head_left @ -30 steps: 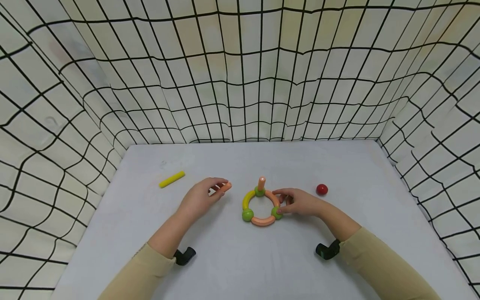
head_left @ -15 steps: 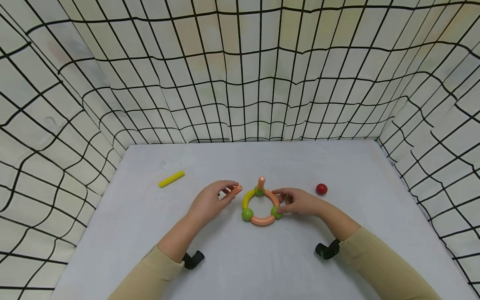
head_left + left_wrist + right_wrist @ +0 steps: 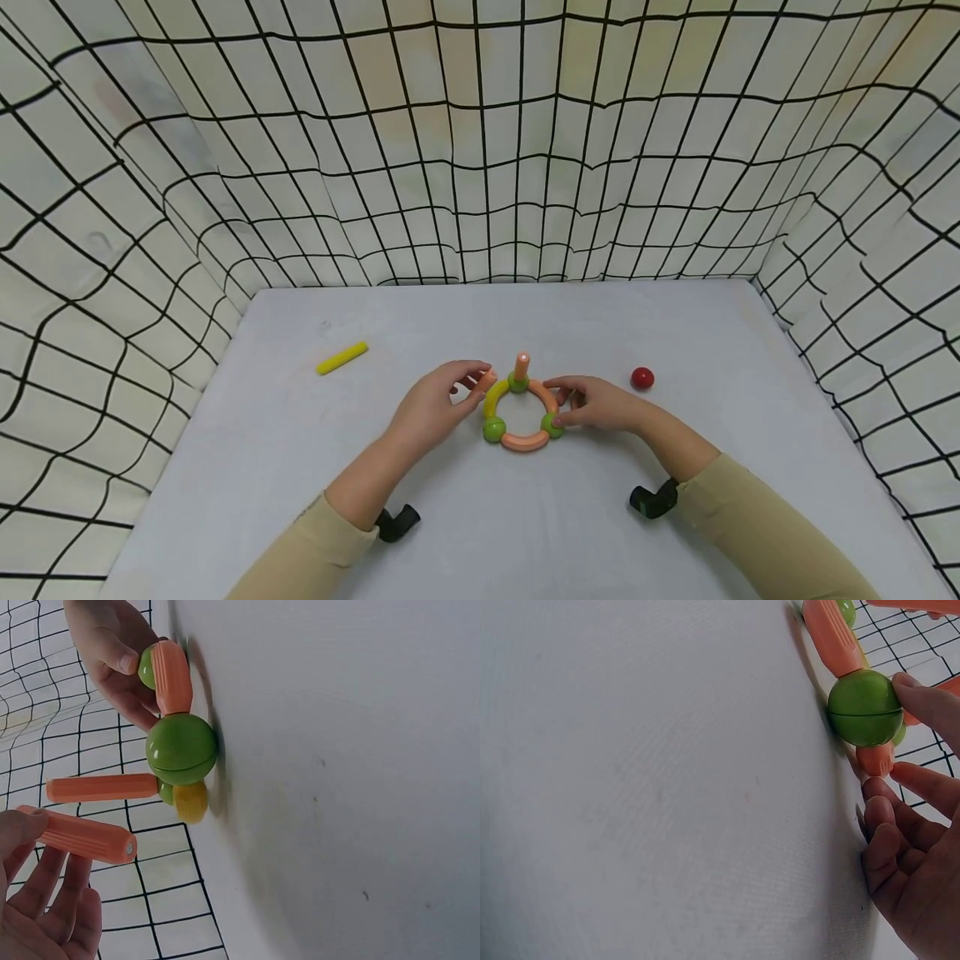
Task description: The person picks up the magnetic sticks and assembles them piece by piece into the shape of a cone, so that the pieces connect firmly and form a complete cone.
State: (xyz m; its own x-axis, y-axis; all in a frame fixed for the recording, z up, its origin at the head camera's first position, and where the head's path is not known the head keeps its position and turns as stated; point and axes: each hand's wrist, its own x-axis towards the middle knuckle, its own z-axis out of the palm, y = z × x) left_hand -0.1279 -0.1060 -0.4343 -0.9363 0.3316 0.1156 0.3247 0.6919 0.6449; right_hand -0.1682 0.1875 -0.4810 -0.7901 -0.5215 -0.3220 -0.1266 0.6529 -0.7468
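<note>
Between thumb and fingers, my left hand [image 3: 438,407] pinches a short orange rod [image 3: 86,838] with a pale dot at its end. It is raised at the left side of a ring [image 3: 525,442] lying on the table, made of curved orange and yellow pieces joined by green balls. From the ring's far green ball [image 3: 518,383] another orange rod [image 3: 101,787] stands up. My right hand [image 3: 600,404] holds the ring's right side: the thumb is on the near right green ball [image 3: 864,697], a finger at the curved orange piece [image 3: 875,760] beside it.
A straight yellow rod [image 3: 342,358] lies at the back left of the white table [image 3: 525,525]. Beyond my right hand sits a red ball [image 3: 642,378]. A black net [image 3: 517,169] over pale walls surrounds the table's back and sides. Black wrist mounts [image 3: 397,523] stick out below the sleeves.
My left hand has moved right with the orange rod, from well left of the ring to its left edge. The right hand and the ring have stayed in place.
</note>
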